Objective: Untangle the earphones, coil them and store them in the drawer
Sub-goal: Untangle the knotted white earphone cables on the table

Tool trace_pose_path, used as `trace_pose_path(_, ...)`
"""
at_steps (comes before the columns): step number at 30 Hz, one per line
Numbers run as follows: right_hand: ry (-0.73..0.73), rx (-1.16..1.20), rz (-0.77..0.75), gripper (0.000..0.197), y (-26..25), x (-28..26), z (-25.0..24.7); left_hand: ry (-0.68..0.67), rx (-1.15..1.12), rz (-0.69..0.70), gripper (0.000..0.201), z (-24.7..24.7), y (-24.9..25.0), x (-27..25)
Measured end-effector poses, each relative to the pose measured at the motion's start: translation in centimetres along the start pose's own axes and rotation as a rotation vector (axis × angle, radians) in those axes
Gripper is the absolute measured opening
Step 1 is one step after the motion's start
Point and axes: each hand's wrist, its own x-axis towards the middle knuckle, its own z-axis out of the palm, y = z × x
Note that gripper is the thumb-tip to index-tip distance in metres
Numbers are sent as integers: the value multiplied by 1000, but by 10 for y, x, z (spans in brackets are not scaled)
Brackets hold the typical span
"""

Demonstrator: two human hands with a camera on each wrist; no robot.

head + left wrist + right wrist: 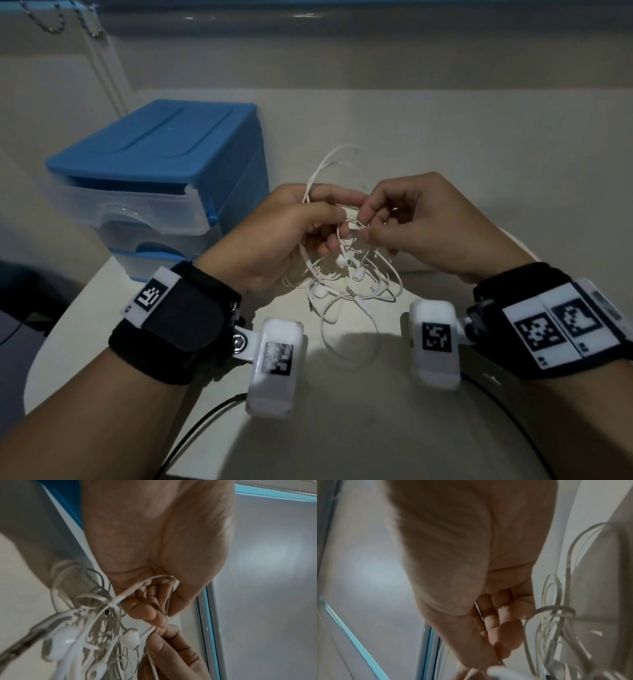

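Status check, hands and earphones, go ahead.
Left hand and right hand both pinching cable. Earphones tangled, held above table. Blue drawer unit shut.

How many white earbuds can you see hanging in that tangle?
4 white plastic earbuds hang below the hands: one uppermost by the left hand's fingers, one at centre, one lower left, one lower right. Cable loops may hide others.

Glossy white plastic earphones (342, 270) — matt blue plastic drawer unit (164, 150).
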Motion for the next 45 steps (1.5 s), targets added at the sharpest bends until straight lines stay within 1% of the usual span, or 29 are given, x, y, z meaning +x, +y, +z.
trace_pose_path(3,32,54,-26,8,-3,0,2,-15,-1,5,33,1,0,0)
trace_pose_path(7,128,295,-89,11,-7,2,3,-39,14,-11,33,1,0,-2)
trace_pose_path(10,170,503,-52,6,-10,3,1,-43,49,0,35,1,1,-1)
trace_pose_path(12,164,629,-27,5,-11,1,-1,-30,64,4,37,0,0,0)
trace_pose_path(15,132,784,-32,8,-13,-2,-5,-23,67,13,37,-2,-1,2)
trace_pose_path(20,106,910,-66,4,-17,-5,-10,18,96,52,53,-4,-3,2)
trace_pose_path(23,147,935,-48,3,-15,-5,-13,29,103,71,65,-3,-1,1)
trace_pose_path(25,167,897,-36,3,-13,-4,-15,12,70,81,67,-1,1,0)
trace_pose_path(28,154,810,-46,5,-12,-6,-15,16,3,85,61,1,2,0)
trace_pose_path(33,151,791,-42,2,-14,-5,-13,2,-80,139,54,-1,2,1)
trace_pose_path(34,163,793,-30,2,-14,-5,-13,-5,-114,153,53,-1,2,1)
trace_pose_path(38,229,833,19,15,-11,-2,-15,-45,-310,181,46,-2,5,0)
trace_pose_path(41,231,858,53,17,-9,-1,-15,-95,-431,192,38,-3,8,-4)
trace_pose_path(43,214,841,65,15,-9,-1,-15,-90,-458,196,34,-4,10,-5)
trace_pose_path(45,176,822,60,7,-9,-2,-15,-66,-479,211,26,-5,11,-5)
